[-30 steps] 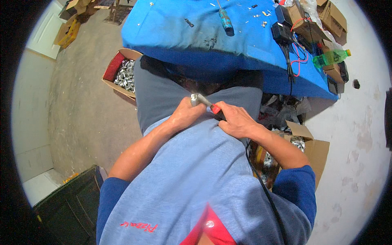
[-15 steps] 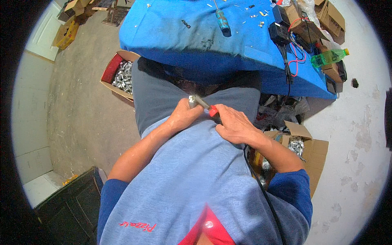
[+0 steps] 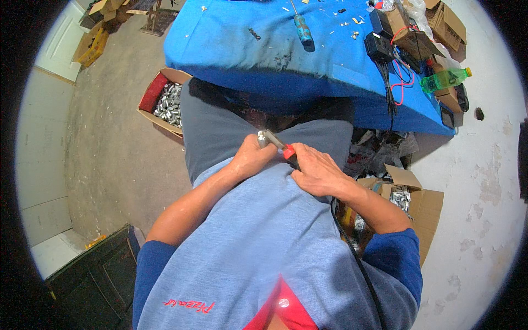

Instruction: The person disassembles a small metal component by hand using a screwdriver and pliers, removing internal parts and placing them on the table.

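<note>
My left hand is closed on a small silvery metal part, gripped over my lap. My right hand is wrapped round a tool with a red and black handle. From the tool a flat grey metal piece reaches across to the metal part, and the two seem to touch. What kind of tool it is, I cannot make out. A black cord runs down along my right side from near that hand. My fingers hide much of both things.
A blue-covered table stands ahead, bearing a screwdriver, black adapters with cables and a green bottle. Left of my legs sits a carton of small metal parts. Another open carton with metal parts stands at my right.
The whole view has shifted slightly. Both hands keep their grips, and the tool stays against the metal part with hardly any visible movement.
</note>
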